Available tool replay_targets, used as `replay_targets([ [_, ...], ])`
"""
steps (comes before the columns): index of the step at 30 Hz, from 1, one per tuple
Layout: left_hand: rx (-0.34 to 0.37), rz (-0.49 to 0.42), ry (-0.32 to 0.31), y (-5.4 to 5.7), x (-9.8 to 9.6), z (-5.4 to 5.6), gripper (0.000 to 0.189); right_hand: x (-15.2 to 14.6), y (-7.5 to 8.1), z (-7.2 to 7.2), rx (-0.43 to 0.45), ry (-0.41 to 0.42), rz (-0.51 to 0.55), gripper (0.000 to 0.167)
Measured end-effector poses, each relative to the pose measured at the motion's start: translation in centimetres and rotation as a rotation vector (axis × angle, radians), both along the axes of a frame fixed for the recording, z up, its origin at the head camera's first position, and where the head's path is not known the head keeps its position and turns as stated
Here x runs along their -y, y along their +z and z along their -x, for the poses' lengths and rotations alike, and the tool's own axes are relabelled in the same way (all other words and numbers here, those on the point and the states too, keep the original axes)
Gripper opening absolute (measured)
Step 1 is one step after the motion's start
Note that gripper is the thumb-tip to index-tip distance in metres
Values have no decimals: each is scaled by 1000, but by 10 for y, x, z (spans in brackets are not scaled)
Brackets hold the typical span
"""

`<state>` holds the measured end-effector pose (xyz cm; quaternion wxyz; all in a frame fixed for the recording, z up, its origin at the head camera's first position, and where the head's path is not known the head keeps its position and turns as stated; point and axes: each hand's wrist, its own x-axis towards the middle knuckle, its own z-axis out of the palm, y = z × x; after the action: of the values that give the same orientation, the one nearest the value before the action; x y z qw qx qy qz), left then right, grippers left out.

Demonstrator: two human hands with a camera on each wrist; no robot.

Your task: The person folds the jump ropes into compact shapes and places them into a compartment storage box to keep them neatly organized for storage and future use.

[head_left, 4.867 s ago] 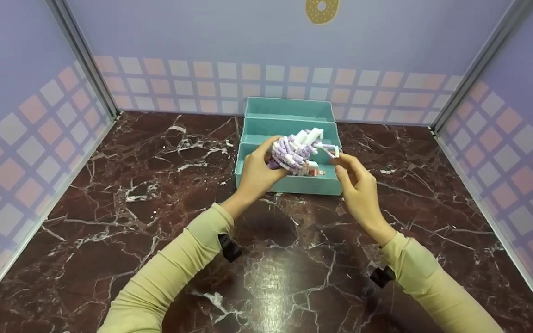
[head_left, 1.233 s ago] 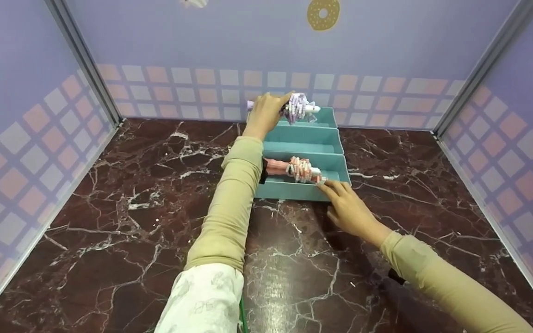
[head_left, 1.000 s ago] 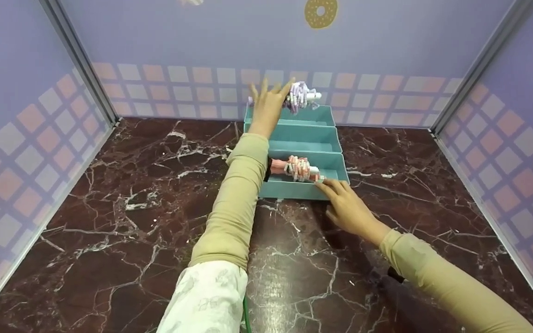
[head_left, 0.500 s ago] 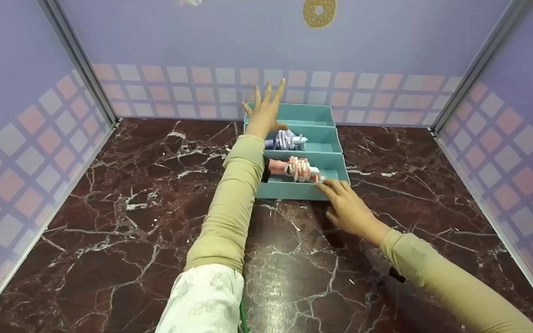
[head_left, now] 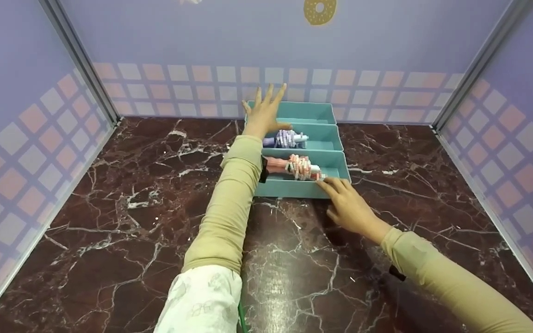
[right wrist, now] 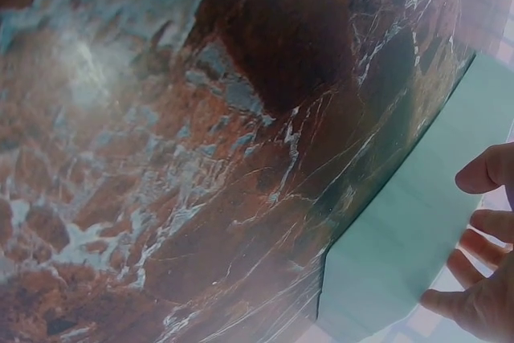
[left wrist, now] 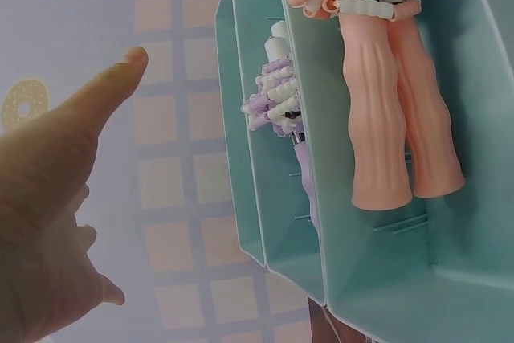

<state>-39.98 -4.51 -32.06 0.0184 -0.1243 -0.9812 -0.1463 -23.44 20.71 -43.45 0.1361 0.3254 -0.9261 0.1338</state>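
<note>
My left hand (head_left: 264, 113), fingers spread wide, hovers over the left end of a teal bin (head_left: 266, 190) with three compartments front to back. Just below its thumb lies a purple-and-white beaded skipping rope (head_left: 286, 138), coiled round its handles in the middle compartment. The front compartment holds a coiled pink-and-white beaded skipping rope (head_left: 300, 167); the left wrist view shows its two ribbed salmon handles (left wrist: 376, 118). Fingertips of my right hand (head_left: 352, 208) rest on the front rim near its right end. Its thumb is in front of the outer wall (right wrist: 401, 238).
Dark red marbled tabletop (head_left: 109, 240) surrounds the bin. Purple panels with a pink-and-white check border (head_left: 178, 88) close off the back and both sides. The back compartment (head_left: 306, 113) stands close to the rear panel.
The purple skipping rope, first in both hands, then carried by the left above the back compartment, now lies in the middle one. My left hand has released it; the right has moved to the front rim.
</note>
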Motion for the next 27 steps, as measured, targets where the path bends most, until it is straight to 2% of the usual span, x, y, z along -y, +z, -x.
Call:
replay_targets([
  [15, -5, 40, -13, 1, 1, -3, 95, -3, -2, 4, 34, -6, 1, 75],
  [22, 43, 62, -35, 1, 2, -9, 91, -6, 8, 7, 82, 7, -10, 72],
  [27, 42, 68, -52, 1, 5, -14, 88, -5, 12, 8, 107, 11, -39, 73],
])
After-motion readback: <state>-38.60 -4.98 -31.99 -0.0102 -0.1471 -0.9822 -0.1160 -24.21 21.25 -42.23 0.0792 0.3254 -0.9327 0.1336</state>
